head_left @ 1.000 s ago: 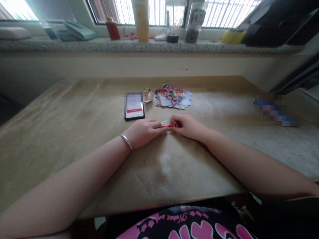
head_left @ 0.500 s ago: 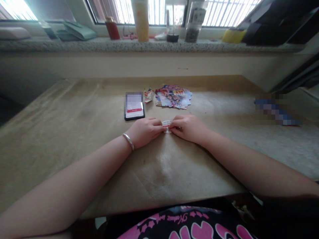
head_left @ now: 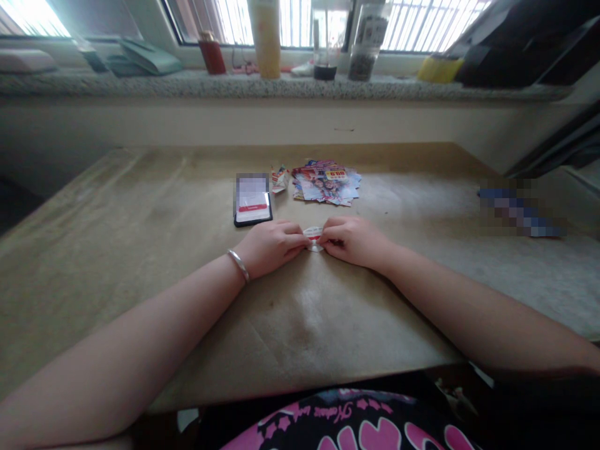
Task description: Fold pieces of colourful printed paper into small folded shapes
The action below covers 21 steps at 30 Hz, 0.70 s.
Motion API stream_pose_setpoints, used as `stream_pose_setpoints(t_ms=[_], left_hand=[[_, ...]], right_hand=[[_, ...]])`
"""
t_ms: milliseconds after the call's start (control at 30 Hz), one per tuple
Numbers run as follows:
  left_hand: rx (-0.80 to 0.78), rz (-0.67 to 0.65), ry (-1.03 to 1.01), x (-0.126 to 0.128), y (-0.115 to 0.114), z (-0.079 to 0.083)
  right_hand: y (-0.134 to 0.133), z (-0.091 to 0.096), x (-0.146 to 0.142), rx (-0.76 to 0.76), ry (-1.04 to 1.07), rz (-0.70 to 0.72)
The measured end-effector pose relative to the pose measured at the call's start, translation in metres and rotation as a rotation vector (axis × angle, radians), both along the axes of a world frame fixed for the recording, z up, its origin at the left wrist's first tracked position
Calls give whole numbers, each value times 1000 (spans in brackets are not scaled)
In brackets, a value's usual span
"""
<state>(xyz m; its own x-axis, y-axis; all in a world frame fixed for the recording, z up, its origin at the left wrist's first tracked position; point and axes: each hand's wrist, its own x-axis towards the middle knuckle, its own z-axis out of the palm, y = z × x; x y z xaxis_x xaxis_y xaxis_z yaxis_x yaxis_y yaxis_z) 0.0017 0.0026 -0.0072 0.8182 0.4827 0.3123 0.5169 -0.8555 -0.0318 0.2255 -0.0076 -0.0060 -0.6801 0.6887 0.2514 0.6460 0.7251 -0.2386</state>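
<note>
A small round piece of white paper [head_left: 314, 232] with printed lines and a red strip lies on the table between my hands. My left hand [head_left: 276, 248], with a silver bangle on the wrist, pinches its left edge. On the opposite edge, the fingers of my right hand [head_left: 351, 242] are closed in a pinch. Fingertips cover parts of both sides of the paper. Just beyond my left hand is a phone [head_left: 254, 215] with a lit screen. Behind the paper sits a pile of colourful printed cut-outs [head_left: 327, 184], and a crumpled printed scrap [head_left: 280, 179] lies beside the pile.
The wooden table [head_left: 140, 250] reaches back to a wall below a stone windowsill [head_left: 187, 87]. Along the sill stand a red bottle [head_left: 212, 55], a tall yellow container [head_left: 267, 44] and clear containers. A blurred blue item [head_left: 520, 212] lies at the right.
My left hand has shifted slightly left, and a little more of the paper's left side shows between the hands. Both hands keep their pinch. The phone and pile stay put.
</note>
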Motion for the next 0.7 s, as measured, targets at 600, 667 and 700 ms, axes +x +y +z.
stream_pose_setpoints(t_ms=[600, 667, 700], left_hand=[[-154, 94, -171, 10, -6, -2], [-150, 100, -161, 12, -6, -2], [-151, 106, -152, 14, -6, -2]], right_hand=[[-2, -4, -7, 27, 19, -71], [-1, -5, -8, -8, 51, -69], [-1, -5, -9, -26, 71, -72]])
